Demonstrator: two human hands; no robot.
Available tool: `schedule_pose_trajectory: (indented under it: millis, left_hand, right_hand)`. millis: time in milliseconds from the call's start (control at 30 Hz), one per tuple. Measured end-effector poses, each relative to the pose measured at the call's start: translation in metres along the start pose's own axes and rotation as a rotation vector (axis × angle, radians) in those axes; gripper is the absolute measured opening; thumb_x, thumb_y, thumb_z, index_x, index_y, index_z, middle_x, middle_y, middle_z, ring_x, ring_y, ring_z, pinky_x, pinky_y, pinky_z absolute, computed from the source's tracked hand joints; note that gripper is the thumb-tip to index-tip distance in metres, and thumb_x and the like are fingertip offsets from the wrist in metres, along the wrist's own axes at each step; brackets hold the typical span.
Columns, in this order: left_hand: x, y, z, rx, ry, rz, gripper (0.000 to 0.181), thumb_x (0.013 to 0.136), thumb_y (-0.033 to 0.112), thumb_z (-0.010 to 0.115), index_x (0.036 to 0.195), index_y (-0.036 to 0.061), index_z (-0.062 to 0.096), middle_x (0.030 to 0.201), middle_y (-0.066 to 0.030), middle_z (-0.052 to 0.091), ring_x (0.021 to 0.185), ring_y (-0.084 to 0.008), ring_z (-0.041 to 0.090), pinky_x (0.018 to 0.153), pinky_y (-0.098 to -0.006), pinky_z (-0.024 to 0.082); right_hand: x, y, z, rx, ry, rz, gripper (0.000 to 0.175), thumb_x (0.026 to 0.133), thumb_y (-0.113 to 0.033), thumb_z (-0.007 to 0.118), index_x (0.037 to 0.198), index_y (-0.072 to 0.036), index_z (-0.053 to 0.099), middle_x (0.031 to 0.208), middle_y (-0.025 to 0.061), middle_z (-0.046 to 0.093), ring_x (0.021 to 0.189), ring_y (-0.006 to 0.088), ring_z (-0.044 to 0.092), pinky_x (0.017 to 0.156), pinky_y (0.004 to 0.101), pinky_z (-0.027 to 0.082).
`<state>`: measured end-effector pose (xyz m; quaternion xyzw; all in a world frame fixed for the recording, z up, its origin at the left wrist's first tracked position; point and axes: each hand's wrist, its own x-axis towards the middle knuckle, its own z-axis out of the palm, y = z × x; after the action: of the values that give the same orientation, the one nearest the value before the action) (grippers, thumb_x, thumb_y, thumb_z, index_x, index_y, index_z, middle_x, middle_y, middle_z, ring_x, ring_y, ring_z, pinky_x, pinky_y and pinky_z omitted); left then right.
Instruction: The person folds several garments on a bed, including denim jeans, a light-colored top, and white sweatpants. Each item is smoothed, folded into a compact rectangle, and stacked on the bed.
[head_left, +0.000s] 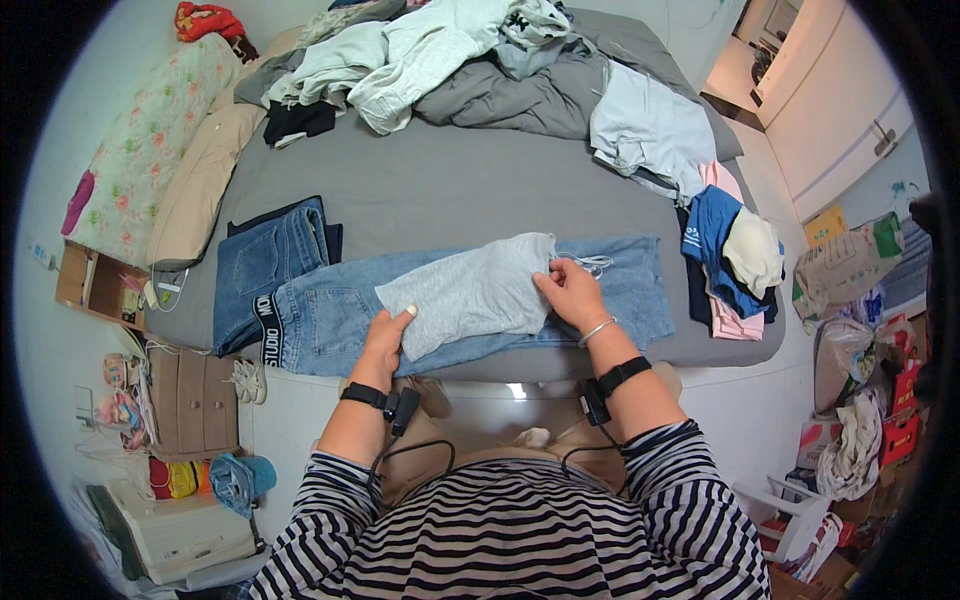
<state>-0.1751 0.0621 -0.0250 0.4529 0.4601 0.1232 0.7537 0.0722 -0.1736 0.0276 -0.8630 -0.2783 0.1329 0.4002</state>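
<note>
A light grey cloth garment (472, 292), folded into a long shape with a white drawstring at its right end, lies over blue jeans (330, 319). My left hand (390, 334) holds its lower left edge, thumb on top. At its right end, my right hand (570, 289) pinches the edge near the drawstring. The jeans are spread lengthwise along the bed's near edge, with a dark lettered waistband at the left. Folded darker blue jeans (255, 259) lie partly beneath their waist end, on the left.
The grey-sheeted bed (450, 180) bears heaped white clothes (442, 52) at its far side. Pale trousers (649, 124) and a pile with a blue garment (712, 240) lie at the right. A brown drawer cabinet (196, 397) stands left, a white stool (795, 517) lower right.
</note>
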Motion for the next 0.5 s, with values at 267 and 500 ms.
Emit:
schedule_pose_trajectory:
  millis: [267,500]
  left_hand:
    - [0.000,-0.007,0.002,0.022,0.011,0.091,0.042,0.092,0.007,0.061,0.132,-0.0010,0.051,0.127,-0.0129,0.061,0.115,-0.0260,0.058,0.098,-0.0370,0.045]
    - [0.007,-0.017,-0.001,0.031,0.069,0.197,0.034,0.093,0.006,0.060,0.125,-0.0007,0.055,0.120,-0.0125,0.063,0.105,-0.0224,0.061,0.091,-0.0350,0.048]
  right_hand:
    - [0.025,-0.009,0.006,-0.237,-0.052,0.008,0.044,0.079,-0.045,0.072,0.098,-0.005,0.067,0.095,0.0176,0.070,0.093,0.0359,0.066,0.080,0.0438,0.050]
    - [0.017,-0.011,0.004,-0.357,0.062,0.012,0.039,0.079,-0.033,0.073,0.105,-0.006,0.064,0.108,0.0175,0.065,0.104,0.0358,0.058,0.089,0.0467,0.044]
